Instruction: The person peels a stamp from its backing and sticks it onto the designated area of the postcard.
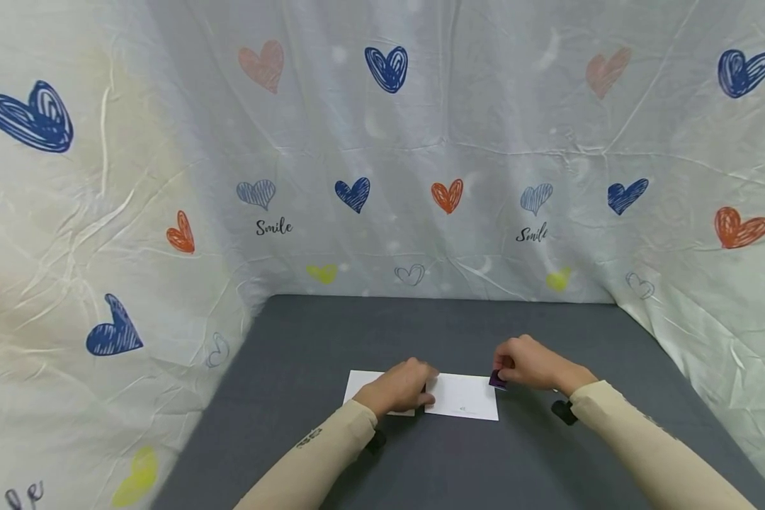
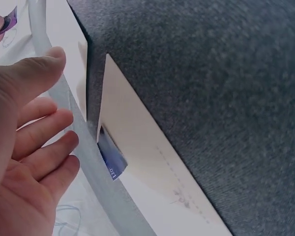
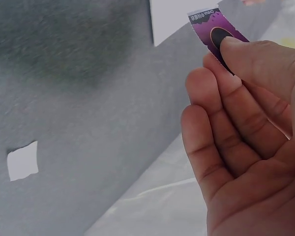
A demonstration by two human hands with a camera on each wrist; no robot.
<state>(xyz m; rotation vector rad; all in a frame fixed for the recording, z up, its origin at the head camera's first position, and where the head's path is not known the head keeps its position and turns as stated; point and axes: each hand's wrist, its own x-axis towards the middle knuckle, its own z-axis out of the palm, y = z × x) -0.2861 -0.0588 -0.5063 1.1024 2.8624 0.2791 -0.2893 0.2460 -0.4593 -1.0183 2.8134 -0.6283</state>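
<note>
Your right hand (image 1: 528, 363) pinches a purple paper stamp (image 3: 213, 32) near a white oblong card's (image 1: 462, 397) two o'clock; left hand (image 1: 400, 386) loose, empty.

The white left card (image 1: 360, 380) and right card (image 1: 462, 394) lie side by side, well in from the worktop's (image 1: 274, 397) back edge. The left has a blue stamp (image 2: 113, 158); a bent purple stamp (image 3: 206, 25) is near the right's back right corner.

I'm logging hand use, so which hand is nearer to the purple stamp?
Right: the right hand pinches the purple stamp itself, while the left hand is farther off, at the right end of the left white card.
</note>
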